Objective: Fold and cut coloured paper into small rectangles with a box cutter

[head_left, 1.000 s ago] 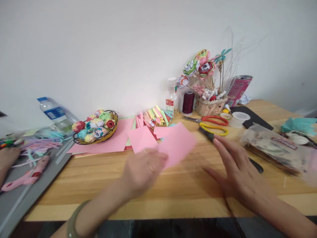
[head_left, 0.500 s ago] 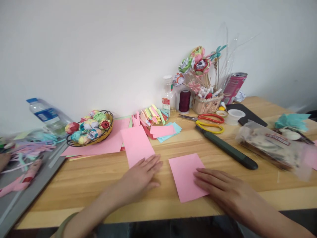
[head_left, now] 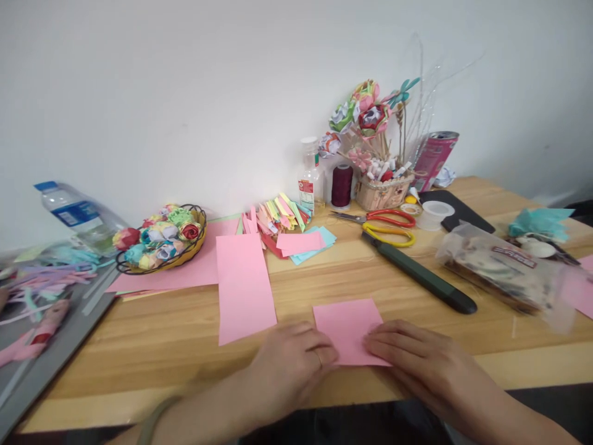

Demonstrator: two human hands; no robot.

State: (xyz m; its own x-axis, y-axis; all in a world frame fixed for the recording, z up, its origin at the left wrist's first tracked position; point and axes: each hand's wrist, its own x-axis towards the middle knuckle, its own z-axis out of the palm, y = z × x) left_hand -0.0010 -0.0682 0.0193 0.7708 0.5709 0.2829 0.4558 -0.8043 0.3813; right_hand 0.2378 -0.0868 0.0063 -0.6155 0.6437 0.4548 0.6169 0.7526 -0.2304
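A small pink sheet of paper [head_left: 349,324] lies near the front edge of the table. My left hand [head_left: 296,361] has its fingers curled and closed on the sheet's lower left corner; its thumb is hidden. From the other side my right hand [head_left: 412,355] holds the sheet's right edge, fingers close together and slightly blurred at the tips. To the left of this sheet rests a second, longer pink sheet of paper [head_left: 245,284], touched by neither hand.
Behind the hands are orange-handled scissors [head_left: 391,217], a green utility knife [head_left: 421,275], folded paper strips [head_left: 282,213] and a basket of paper flowers [head_left: 162,238]. A plastic bag [head_left: 500,266] lies right. At far left are a water bottle [head_left: 76,213] and pink scissors [head_left: 41,334].
My left hand has left the longer pink sheet and moved right to the small sheet, its fingers now curled. The longer sheet sits straighter and nearer. My right hand stays at the small sheet.
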